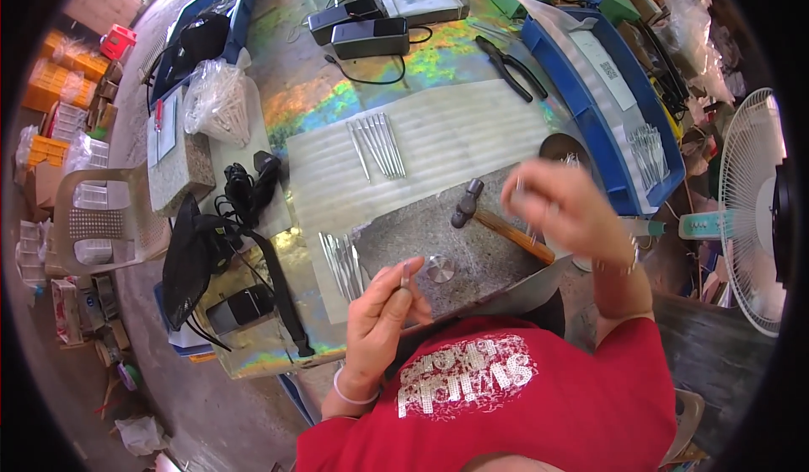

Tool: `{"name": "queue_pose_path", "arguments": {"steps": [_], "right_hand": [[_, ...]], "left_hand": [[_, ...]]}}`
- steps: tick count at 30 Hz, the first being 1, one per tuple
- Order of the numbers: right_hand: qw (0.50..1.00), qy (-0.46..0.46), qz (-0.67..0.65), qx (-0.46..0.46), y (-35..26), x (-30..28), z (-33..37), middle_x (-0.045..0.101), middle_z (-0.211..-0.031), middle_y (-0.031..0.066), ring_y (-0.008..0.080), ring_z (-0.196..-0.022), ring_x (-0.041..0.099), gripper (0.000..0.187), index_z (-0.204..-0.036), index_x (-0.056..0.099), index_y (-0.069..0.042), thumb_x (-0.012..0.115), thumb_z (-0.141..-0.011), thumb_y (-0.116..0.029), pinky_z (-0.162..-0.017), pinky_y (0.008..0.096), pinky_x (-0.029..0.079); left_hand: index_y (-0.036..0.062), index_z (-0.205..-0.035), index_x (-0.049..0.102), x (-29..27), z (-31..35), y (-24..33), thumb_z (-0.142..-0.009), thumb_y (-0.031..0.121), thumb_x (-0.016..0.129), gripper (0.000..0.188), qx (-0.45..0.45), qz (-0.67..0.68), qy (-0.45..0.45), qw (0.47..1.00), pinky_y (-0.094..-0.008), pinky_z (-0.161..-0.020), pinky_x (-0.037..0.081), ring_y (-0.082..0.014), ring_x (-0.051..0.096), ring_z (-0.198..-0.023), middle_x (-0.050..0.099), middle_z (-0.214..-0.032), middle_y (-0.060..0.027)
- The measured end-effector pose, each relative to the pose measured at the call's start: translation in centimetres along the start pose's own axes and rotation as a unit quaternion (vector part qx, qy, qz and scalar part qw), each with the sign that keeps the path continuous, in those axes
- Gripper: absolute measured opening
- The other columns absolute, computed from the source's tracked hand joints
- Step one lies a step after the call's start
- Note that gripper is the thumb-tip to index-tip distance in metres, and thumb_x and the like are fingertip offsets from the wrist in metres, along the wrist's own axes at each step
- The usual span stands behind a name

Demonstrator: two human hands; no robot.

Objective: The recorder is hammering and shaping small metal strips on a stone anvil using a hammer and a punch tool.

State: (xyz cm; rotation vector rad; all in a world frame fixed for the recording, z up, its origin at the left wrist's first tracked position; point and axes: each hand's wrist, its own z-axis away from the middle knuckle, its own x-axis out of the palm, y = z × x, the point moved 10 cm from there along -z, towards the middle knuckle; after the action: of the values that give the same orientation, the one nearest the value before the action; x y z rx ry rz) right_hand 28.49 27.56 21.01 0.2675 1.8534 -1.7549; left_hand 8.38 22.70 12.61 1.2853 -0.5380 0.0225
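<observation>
My left hand is closed, pinching a slim metal piece upright between thumb and fingers, just left of a round metal disc. The disc lies on a dark grey metal block. Above the block's right side my right hand is raised with its fingers bent together, somewhat blurred; a small silvery thing shows at the fingertips, too small to name. Beneath it rests a ball-peen hammer with a wooden handle. A dark round dish with small metal pieces is partly hidden behind that hand.
Slim metal rods lie on a white foam sheet, with more rods left of the block. Pliers and a blue tray are at the back right. A white fan stands right; black straps lie left.
</observation>
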Motion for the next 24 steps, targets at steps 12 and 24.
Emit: {"name": "queue_pose_path", "arguments": {"steps": [12,24], "right_hand": [[0.94,-0.048,-0.331,0.071,0.3,9.5,4.6,0.061,-0.071,0.0051,0.0083,-0.06,0.061,0.011,-0.097,0.058,0.003,0.054,-0.092,-0.006,-0.052,0.0212,0.047],[0.986,0.086,-0.099,-0.101,-3.1,7.1,5.3,0.061,-0.069,0.0076,0.0139,-0.056,0.06,0.012,-0.091,0.062,0.0,0.068,-0.08,-0.003,-0.05,0.0238,0.045]], "left_hand": [[-0.005,-0.107,0.05,3.0,0.9,-1.5,-0.094,0.003,0.051,0.015,-0.024,0.043,-0.037,0.998,-0.0294,-0.086,0.052,-0.0157,0.063,-0.09,0.063,-0.097,-0.0108],[-0.0037,-0.103,0.051,3.4,2.0,-0.9,-0.092,-0.003,0.053,0.011,0.016,-0.035,-0.067,0.997,-0.0188,-0.072,0.046,-0.0059,0.057,-0.082,0.064,-0.089,-0.0061]]}}
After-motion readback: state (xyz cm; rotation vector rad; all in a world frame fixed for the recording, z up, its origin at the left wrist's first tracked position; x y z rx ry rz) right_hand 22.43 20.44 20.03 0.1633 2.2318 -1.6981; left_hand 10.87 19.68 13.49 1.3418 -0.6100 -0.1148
